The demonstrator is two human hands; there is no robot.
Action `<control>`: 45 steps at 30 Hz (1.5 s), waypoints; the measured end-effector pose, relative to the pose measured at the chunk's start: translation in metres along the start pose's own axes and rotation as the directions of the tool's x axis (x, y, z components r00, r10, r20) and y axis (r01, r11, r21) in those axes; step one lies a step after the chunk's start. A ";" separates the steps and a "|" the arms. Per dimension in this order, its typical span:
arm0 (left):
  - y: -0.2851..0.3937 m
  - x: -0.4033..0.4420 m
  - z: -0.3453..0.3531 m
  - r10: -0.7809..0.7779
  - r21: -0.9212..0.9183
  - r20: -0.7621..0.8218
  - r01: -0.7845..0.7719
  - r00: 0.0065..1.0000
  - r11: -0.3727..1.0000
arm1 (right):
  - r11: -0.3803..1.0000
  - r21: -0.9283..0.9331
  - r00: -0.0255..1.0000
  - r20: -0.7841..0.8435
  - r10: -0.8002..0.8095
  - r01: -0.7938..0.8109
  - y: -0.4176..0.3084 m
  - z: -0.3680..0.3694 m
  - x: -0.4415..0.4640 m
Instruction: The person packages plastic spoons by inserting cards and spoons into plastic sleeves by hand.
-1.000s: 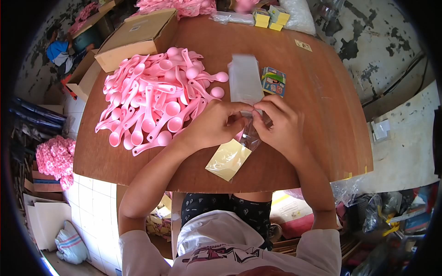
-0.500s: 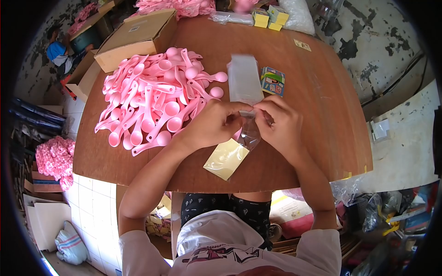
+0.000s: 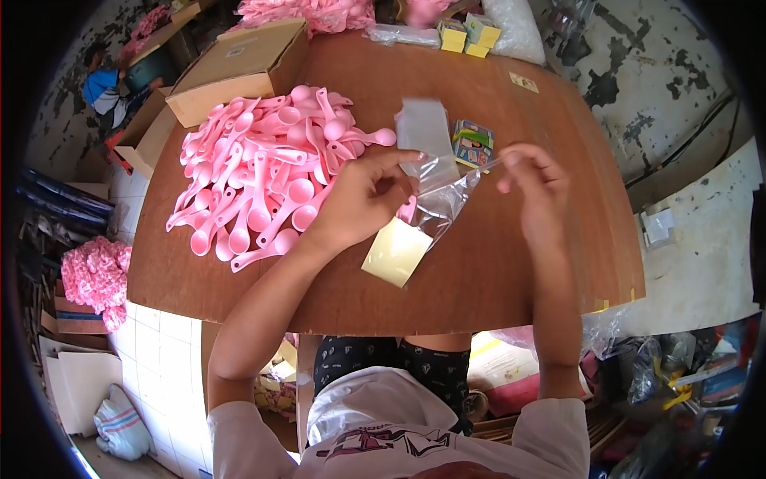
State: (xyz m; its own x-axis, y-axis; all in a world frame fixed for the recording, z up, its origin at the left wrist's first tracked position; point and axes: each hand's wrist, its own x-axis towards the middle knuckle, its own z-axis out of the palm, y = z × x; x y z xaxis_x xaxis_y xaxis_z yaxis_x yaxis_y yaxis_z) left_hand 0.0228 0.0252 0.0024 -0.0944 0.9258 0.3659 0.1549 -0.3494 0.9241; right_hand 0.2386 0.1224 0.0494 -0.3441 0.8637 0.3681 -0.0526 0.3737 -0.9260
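My left hand (image 3: pixel 367 195) is closed on the near side of a clear plastic bag (image 3: pixel 447 199). A bit of pink plastic shows beside its fingers, and a pale yellow card (image 3: pixel 397 252) is at the bag's lower end. My right hand (image 3: pixel 538 180) pinches a thin strip at the bag's upper right, drawn out taut. Beyond the hands lies a stack of clear bags (image 3: pixel 424 128), with a small stack of colourful cards (image 3: pixel 474 144) to its right. Left of my left hand is a heap of pink spoons (image 3: pixel 259 172).
A cardboard box (image 3: pixel 239 68) stands behind the spoons on the brown table (image 3: pixel 558 263). Yellow card stacks (image 3: pixel 465 33) and plastic packs sit at the far edge. Another person (image 3: pixel 104 88) is at the far left.
My right hand has moved right and away from my left, drawing the strip out. The bag has spread open between them, and the yellow card has shifted slightly.
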 end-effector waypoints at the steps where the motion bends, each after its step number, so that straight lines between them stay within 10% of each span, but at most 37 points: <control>1: 0.004 0.001 -0.001 0.002 0.000 -0.001 -0.002 1.000 1.000 | 0.991 0.112 0.996 0.046 -0.075 0.070 -0.004 -0.012 0.005; 8: 0.008 0.005 -0.006 -0.020 -0.055 -0.130 0.013 0.991 0.998 | 0.707 0.705 0.837 0.358 -0.414 0.049 -0.017 -0.116 0.062; 10: 0.006 0.005 -0.004 -0.005 -0.056 -0.125 -0.002 0.992 0.998 | 0.957 0.238 0.982 0.127 0.138 -0.165 0.033 -0.158 0.092; 11: 0.007 0.005 -0.004 0.002 -0.063 -0.119 -0.010 0.993 0.998 | 0.817 -0.573 0.996 -0.002 0.085 -0.071 0.085 -0.202 0.106; 12: 0.007 0.004 -0.005 -0.019 -0.070 -0.103 0.012 0.994 0.997 | 0.105 -0.994 0.998 -0.045 -0.045 -0.041 0.130 -0.237 0.116; 13: 0.008 0.004 -0.005 -0.041 -0.074 -0.089 0.035 0.995 0.997 | 0.100 -0.994 0.998 -0.046 -0.052 -0.041 0.135 -0.233 0.111; 15: 0.008 0.006 -0.004 -0.005 -0.082 -0.136 -0.006 0.991 0.997 | 0.679 -0.718 0.889 -0.401 -0.223 -0.154 0.138 -0.215 0.099; 20: 0.007 0.005 -0.001 0.006 -0.070 -0.119 -0.015 0.993 0.997 | 0.879 -0.477 0.978 -0.179 -0.106 0.008 0.060 -0.125 0.063; 27: 0.009 0.005 0.000 0.010 -0.091 -0.156 -0.024 0.988 0.996 | 0.984 -0.176 0.810 0.571 0.130 -0.033 0.019 -0.002 0.014; 45: 0.002 0.005 -0.001 -0.065 -0.119 -0.005 0.064 0.998 0.991 | 0.995 0.095 0.962 0.272 -0.023 -0.003 0.029 0.023 -0.013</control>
State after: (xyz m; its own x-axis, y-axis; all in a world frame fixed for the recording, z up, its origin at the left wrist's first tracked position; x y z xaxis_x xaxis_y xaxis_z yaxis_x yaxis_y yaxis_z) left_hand 0.0214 0.0293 0.0062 -0.1088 0.9461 0.3051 0.0304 -0.3036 0.9523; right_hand 0.2200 0.1146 0.0160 -0.5852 0.7301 0.3530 -0.1403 0.3375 -0.9308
